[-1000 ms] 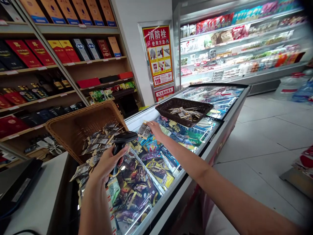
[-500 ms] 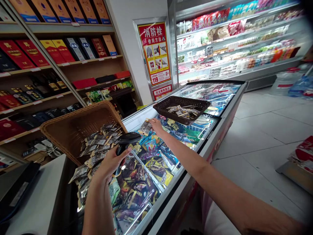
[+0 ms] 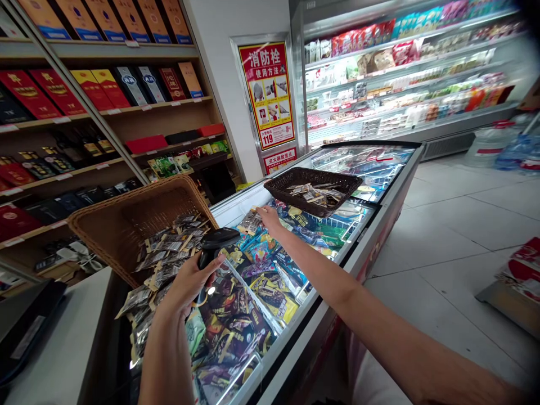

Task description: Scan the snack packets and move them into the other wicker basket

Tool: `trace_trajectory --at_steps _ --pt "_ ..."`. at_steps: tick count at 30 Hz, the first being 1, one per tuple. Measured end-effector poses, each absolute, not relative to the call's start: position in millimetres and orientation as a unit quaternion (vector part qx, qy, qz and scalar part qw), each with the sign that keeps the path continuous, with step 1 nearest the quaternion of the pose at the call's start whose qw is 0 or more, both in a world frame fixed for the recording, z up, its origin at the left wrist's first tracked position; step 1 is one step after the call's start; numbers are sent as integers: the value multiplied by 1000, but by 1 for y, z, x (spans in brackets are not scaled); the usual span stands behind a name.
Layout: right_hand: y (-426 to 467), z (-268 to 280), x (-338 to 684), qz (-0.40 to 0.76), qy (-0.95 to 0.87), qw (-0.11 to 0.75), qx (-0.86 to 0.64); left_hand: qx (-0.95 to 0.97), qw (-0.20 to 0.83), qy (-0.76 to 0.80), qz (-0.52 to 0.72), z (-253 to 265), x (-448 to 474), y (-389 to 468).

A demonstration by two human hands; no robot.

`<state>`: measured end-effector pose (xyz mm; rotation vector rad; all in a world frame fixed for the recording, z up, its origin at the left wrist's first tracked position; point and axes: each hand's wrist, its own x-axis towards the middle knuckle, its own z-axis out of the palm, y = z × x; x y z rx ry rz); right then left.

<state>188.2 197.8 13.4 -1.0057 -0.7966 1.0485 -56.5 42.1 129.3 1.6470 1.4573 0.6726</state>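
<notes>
My left hand [image 3: 190, 280] is wrapped round the handle of a black barcode scanner [image 3: 220, 238], its head pointing right over the freezer. My right hand [image 3: 270, 218] pinches a small clear packet [image 3: 250, 221] with dark contents, held above the colourful frozen packs. A tan wicker basket [image 3: 126, 225] stands tilted at the left, and similar small packets [image 3: 172, 247] spill from it towards my left forearm. The dark brown basket [image 3: 314, 188], resting across the freezer beyond my right hand, holds more of these packets.
The chest freezer [image 3: 337, 270] runs diagonally away, full of bagged goods. At the lower left is a white counter [image 3: 80, 320] with a black device. Shelves of boxes [image 3: 101, 87] line the left wall. A refrigerated display [image 3: 400, 84], water jugs [image 3: 491, 143] and a red-and-white carton [image 3: 525, 267] are on the right.
Almost nothing differs. The scanner and my left hand have shifted very slightly left, while my right hand keeps the packet in nearly the same place.
</notes>
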Motion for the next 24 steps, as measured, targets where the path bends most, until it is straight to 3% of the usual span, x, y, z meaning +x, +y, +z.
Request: trace_trajectory --at_steps 5,14,24 --pt "202 21 188 442 -293 713 -459 662 394 574 276 128 -58 45" --pt "222 37 248 259 -112 880 -381 651 390 574 307 127 -60 43" --pt "234 22 271 271 -96 842 -457 661 371 576 305 129 -72 44"
